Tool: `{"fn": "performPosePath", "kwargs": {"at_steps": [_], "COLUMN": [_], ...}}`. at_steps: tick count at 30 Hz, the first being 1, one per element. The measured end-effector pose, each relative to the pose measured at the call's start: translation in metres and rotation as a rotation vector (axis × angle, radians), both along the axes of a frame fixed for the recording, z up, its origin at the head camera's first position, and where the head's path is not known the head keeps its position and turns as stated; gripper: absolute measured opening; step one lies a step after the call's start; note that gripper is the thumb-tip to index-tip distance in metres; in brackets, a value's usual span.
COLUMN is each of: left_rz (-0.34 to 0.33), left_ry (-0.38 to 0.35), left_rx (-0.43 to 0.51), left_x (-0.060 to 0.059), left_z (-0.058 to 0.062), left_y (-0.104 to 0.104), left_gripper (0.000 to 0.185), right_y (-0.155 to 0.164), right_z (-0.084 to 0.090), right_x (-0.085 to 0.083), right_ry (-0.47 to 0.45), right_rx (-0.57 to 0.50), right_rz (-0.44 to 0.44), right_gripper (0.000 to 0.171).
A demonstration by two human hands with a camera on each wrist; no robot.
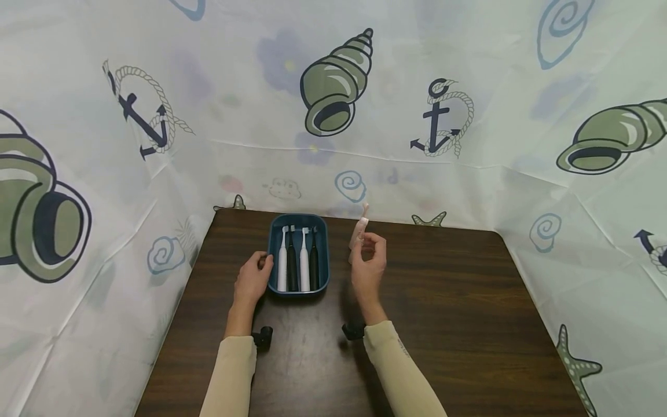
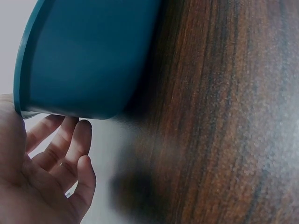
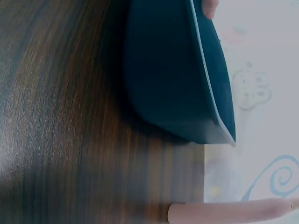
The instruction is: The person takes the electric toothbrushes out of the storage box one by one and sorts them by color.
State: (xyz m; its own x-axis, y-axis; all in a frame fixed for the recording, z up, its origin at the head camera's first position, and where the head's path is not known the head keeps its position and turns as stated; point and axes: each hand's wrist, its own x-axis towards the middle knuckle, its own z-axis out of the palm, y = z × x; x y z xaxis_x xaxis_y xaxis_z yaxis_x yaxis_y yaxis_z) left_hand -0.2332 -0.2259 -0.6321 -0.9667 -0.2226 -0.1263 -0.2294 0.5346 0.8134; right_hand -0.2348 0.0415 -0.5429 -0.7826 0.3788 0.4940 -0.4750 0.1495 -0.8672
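A dark blue bin (image 1: 299,293) stands near the table's far edge, with several electric toothbrushes side by side in it, white (image 1: 304,263) and black (image 1: 314,266) by turns. At its left side my left hand (image 1: 252,279) grips the rim. In the left wrist view, the fingers (image 2: 80,140) curl beneath the bin's overhanging rim, and the right wrist view shows a fingertip (image 3: 210,7) over the inner wall. Right of the bin, my right hand (image 1: 369,263) pinches a pink electric toothbrush (image 1: 358,230), raised with its head up. Its handle (image 3: 229,212) crosses the bottom of the right wrist view.
The dark wooden table (image 1: 458,307) ends just behind the bin. White printed cloth (image 1: 333,156) rises close behind the table and along both sides. Black wrist cameras sit on the left wrist (image 1: 263,337) and the right wrist (image 1: 353,332).
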Motion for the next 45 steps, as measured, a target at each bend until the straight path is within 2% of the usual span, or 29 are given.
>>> {"fn": "performPosePath", "kwargs": {"at_steps": [7,11,18,24,33,37,42,45], "left_rz": [-0.003,-0.002,-0.004,0.001,0.005,0.001,0.001,0.000], "left_ry": [0.000,0.002,0.003,-0.004,0.008,0.006,0.008,0.005], "left_rx": [-0.002,-0.001,-0.006,0.003,0.002,0.006,0.003,0.005], "left_x": [0.000,0.000,-0.001,-0.001,0.000,0.000,0.000,0.001], "left_z": [0.000,0.001,0.001,0.000,0.000,0.000,0.000,0.000], "left_y": [-0.001,-0.001,-0.001,-0.001,-0.002,-0.002,-0.003,-0.003], "left_gripper": [0.056,0.055,0.055,0.054,0.054,0.053,0.053,0.053], "right_y": [-0.007,-0.017,-0.018,-0.026,-0.043,-0.050,-0.056,-0.059], "right_z": [-0.020,-0.014,-0.028,-0.031,-0.031,-0.032,-0.031,-0.030], "right_x": [-0.009,-0.005,-0.012,-0.016,-0.017,-0.018,-0.019,-0.019], "right_ry": [0.001,-0.019,-0.094,-0.186,-0.222,-0.303,-0.470,-0.534], "right_rx": [0.107,0.127,0.148,0.229,0.317,0.360,0.452,0.500], "right_rz": [0.057,0.066,0.133,0.211,0.278,0.290,0.282,0.286], "right_gripper": [0.023,0.023,0.028,0.034,0.034,0.035,0.039,0.043]}}
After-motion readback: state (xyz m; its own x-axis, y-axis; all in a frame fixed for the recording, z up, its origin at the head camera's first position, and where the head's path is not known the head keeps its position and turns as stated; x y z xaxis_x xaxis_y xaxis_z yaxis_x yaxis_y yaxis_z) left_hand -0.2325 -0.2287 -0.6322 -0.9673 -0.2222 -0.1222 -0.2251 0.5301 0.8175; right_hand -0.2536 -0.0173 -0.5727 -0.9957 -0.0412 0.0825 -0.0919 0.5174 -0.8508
